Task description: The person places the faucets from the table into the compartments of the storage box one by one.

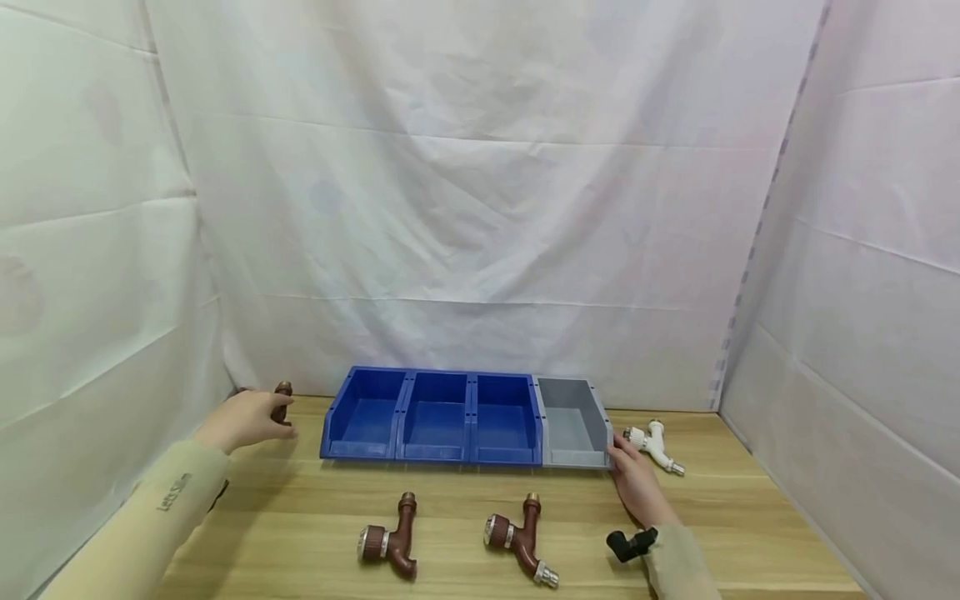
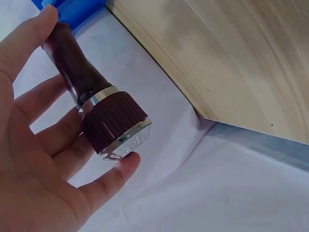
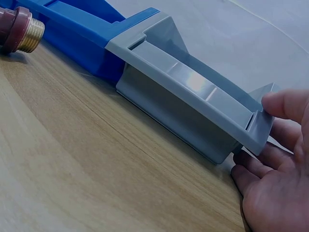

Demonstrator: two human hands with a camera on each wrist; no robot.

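Note:
In the head view my left hand (image 1: pixel 243 421) is at the far left of the table, holding a dark brown tap (image 1: pixel 282 402). The left wrist view shows its ribbed knob (image 2: pixel 115 121) with a silver cap; my thumb presses the pipe end and my fingers curl behind the body. My right hand (image 1: pixel 639 485) grips the front right corner of a grey bin (image 1: pixel 574 459), thumb on the rim and fingers under and beside it in the right wrist view. That bin adjoins three blue bins (image 1: pixel 433 452) in one row.
Two brown taps, one with a plain spout (image 1: pixel 402 537) and one with a silver nozzle (image 1: pixel 527 542), lie in front of the bins. A white tap (image 1: pixel 657 447) lies right of the grey bin. White cloth (image 1: pixel 480 208) encloses the wooden table (image 1: pixel 457 508) at the back and sides.

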